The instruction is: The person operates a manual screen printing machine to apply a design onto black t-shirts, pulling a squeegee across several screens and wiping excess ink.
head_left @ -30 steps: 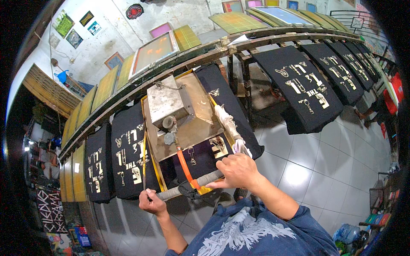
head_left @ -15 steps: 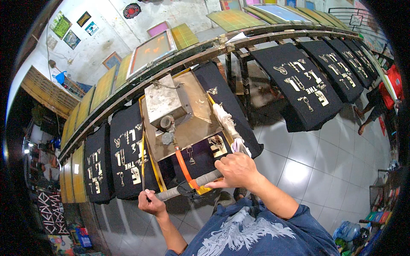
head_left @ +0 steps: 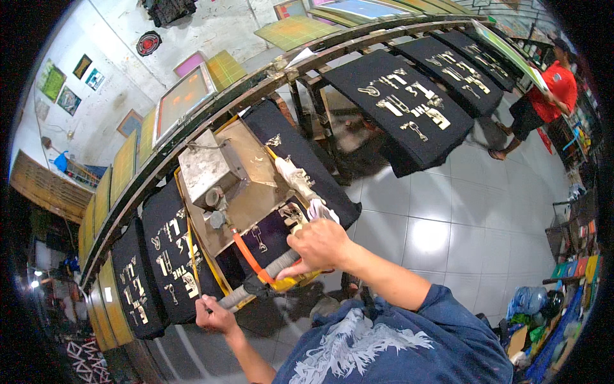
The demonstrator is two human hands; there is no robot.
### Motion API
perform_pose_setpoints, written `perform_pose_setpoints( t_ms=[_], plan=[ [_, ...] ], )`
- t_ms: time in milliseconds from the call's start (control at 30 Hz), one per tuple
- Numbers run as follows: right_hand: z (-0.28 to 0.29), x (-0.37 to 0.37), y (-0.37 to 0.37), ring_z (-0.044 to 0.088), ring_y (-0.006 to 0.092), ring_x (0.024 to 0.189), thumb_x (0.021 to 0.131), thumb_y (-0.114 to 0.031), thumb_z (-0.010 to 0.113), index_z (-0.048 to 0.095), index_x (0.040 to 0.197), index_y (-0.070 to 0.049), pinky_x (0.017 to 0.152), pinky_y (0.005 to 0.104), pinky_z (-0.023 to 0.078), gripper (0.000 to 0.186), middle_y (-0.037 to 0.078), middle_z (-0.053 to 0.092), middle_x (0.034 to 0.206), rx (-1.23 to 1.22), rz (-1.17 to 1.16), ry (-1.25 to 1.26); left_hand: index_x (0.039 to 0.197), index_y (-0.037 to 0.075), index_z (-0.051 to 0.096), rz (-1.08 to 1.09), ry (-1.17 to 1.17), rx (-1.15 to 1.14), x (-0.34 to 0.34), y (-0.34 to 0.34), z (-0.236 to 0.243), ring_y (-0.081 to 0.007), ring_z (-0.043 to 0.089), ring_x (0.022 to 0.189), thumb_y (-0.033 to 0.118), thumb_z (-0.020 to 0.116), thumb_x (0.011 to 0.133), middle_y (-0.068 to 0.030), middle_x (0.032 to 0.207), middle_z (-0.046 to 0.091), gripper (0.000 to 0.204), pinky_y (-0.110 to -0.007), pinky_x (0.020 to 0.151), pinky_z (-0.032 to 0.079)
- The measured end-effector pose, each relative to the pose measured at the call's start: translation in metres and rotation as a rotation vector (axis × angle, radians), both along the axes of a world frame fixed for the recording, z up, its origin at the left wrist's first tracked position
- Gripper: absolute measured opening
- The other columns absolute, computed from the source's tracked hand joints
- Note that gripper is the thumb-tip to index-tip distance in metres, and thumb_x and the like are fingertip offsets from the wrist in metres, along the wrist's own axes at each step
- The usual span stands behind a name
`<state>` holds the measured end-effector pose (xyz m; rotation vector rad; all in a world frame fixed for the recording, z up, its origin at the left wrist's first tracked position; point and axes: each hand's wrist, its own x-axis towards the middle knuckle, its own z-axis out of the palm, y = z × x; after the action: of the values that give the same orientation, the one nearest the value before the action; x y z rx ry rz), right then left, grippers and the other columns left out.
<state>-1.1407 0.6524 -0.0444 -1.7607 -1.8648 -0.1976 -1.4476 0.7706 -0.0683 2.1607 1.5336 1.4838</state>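
Observation:
A boxy metal dryer [head_left: 208,164] with a broad plate and a yellow frame [head_left: 180,192] sits over a black T-shirt [head_left: 318,173] with pale prints. Grey wrapping covers its handle bar [head_left: 240,296], and an orange hose [head_left: 247,253] runs from the metal fitting to that bar. My right hand [head_left: 320,243] is closed on the bar's right part, near a bunched whitish cloth [head_left: 300,181] tied along the frame. At the bar's left end my left hand [head_left: 215,315] is closed too, its thumb by a thin yellow rod.
More printed black T-shirts [head_left: 400,105] lie on boards to both sides along a long dark rail [head_left: 262,73]. Screen frames [head_left: 185,96] lean behind it. On the far right, a person in red [head_left: 555,93] holds a framed screen. Tiled floor [head_left: 441,211] lies to my right.
My view has swung right, so the rail and dryer appear farther left. The person in red shows more fully. Both my hands keep their grip on the bar.

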Motion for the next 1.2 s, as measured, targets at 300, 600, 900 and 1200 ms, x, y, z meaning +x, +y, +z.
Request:
perform_pose_setpoints(
  t_ms=[300, 600, 900, 1200],
  plan=[
    [0.018, -0.027, -0.015, 0.074, 0.0329, 0.068, 0.07, -0.093, 0.057, 0.071, 0.068, -0.005, 0.065, 0.045, 0.058, 0.089, 0.017, 0.071, 0.069, -0.212, -0.201, -0.037, 0.074, 0.002, 0.064, -0.068, 0.119, -0.07, -0.008, 0.003, 0.01, -0.0328, 0.059, 0.054, 0.025, 0.065, 0.095, -0.0174, 0.062, 0.062, 0.032, -0.046, 0.056, 0.044],
    [0.002, -0.119, -0.101, 0.069, 0.0329, 0.062, 0.077, -0.081, 0.066, 0.059, 0.066, -0.01, 0.058, 0.0429, 0.053, 0.073, 0.011, 0.066, 0.064, -0.123, -0.355, -0.046, 0.068, 0.004, 0.057, -0.226, 0.049, 0.0, -0.057, -0.014, 0.008, -0.0374, 0.059, 0.056, 0.02, 0.065, 0.092, -0.0163, 0.06, 0.058, 0.03, -0.046, 0.055, 0.043],
    [-0.014, -0.114, -0.178, 0.066, 0.0338, 0.056, 0.087, -0.065, 0.067, 0.062, 0.067, -0.012, 0.053, 0.045, 0.051, 0.057, 0.012, 0.064, 0.061, -0.074, -0.425, -0.137, 0.065, 0.009, 0.058, -0.325, 0.083, 0.026, -0.048, -0.076, 0.015, -0.0345, 0.059, 0.059, 0.023, 0.068, 0.088, -0.0105, 0.062, 0.06, 0.029, -0.047, 0.057, 0.044],
    [-0.016, 0.001, -0.217, 0.055, 0.0347, 0.052, 0.079, -0.035, 0.067, 0.049, 0.059, -0.01, 0.054, 0.046, 0.045, 0.037, 0.013, 0.051, 0.055, -0.026, -0.41, -0.233, 0.068, 0.012, 0.064, -0.507, 0.143, -0.107, 0.008, -0.174, 0.028, -0.0301, 0.064, 0.06, 0.036, 0.075, 0.086, -0.0096, 0.065, 0.065, 0.032, -0.043, 0.059, 0.046]
  ],
)
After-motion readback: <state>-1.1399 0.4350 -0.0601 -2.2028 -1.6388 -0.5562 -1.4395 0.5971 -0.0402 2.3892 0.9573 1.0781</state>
